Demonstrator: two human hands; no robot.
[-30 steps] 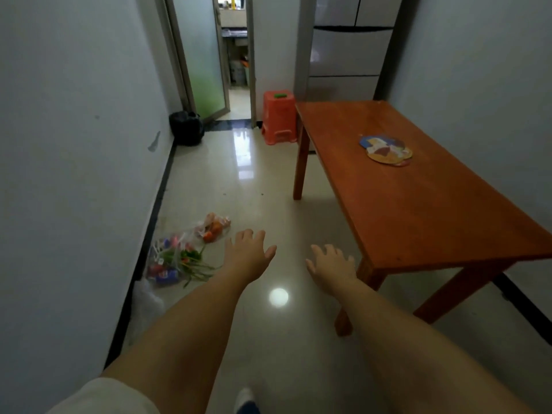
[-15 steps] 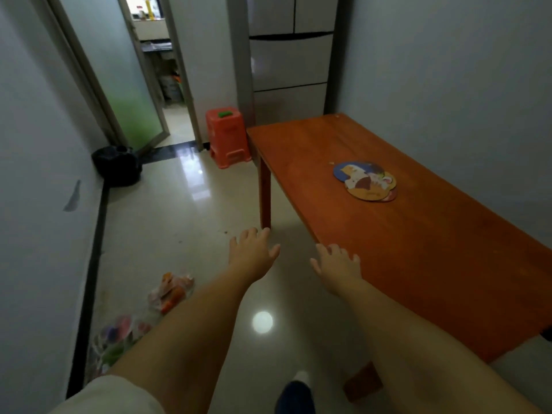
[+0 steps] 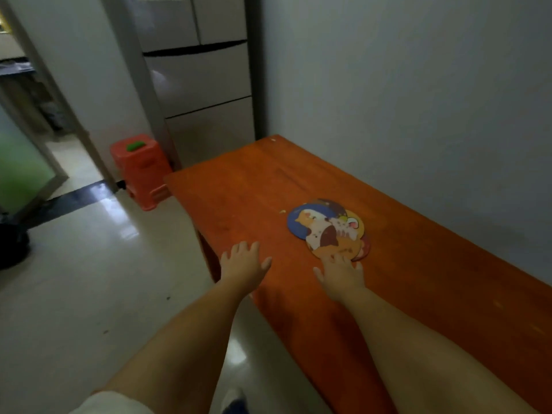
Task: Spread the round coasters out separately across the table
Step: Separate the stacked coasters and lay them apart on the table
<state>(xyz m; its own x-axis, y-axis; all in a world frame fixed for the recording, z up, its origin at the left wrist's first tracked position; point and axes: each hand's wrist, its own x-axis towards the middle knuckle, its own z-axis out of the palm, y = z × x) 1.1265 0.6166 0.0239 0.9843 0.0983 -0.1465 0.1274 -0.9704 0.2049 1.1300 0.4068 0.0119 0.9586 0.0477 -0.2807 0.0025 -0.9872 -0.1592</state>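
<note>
Several round coasters (image 3: 327, 230) with cartoon animal prints lie overlapped in one pile on the orange-brown wooden table (image 3: 433, 279). My right hand (image 3: 339, 271) is palm down over the table, fingers spread, with its fingertips at the near edge of the pile. My left hand (image 3: 243, 261) hovers open over the table's left edge, a hand's width left of the pile. Neither hand holds anything.
A grey wall runs along the table's right side. A refrigerator (image 3: 197, 85) stands past the far end. An orange plastic stool (image 3: 140, 168) sits on the glossy tile floor to the left, by a doorway. A black bag (image 3: 12, 240) lies at the far left.
I have stepped closer to the table. Both hands moved forward from over the floor to over the tabletop, and my right fingertips reached the coaster pile.
</note>
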